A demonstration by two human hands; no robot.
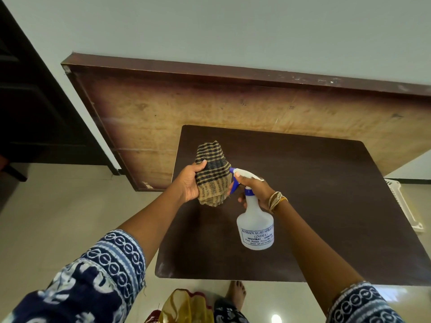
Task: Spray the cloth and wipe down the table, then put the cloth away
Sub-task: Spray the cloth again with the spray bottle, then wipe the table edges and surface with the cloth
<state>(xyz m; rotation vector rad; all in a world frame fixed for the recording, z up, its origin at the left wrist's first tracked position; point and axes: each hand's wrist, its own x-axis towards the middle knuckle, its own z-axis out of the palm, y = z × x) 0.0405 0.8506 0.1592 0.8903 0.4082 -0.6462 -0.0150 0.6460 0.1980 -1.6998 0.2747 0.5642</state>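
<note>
Cloth (pixel 212 176): checked, tan and dark, bunched into a loose wad. Held upright in the air above the worktop (pixel 326 206), not touching it. Gripped by the left hand (pixel 190 183), thumb over the top fold, fingers wrapped behind.

Spray bottle (pixel 255 220): translucent white body, blue trigger and blue nozzle tip, printed label. Held off the worktop by the right hand (pixel 253 190), which is curled round the neck with a finger at the trigger. Nozzle points at the cloth, tip just beside its right face.

Step in hand, as judged: wetting the cloth, the first part of the task; wiping and putting away remain.

Handling notes: keep the nozzle close and square to the fabric so mist lands on the cloth rather than past it. Turn the wad between squeezes so more than one face dampens. Short pulls should suffice; a soaked cloth may streak the dark surface. Hold the bottle near upright.

Surroundings: wooden board (pixel 210 108) leaning on the wall beyond both hands; white plastic tray (pixel 405 206) at the worktop's edge, right of the right hand.
</note>
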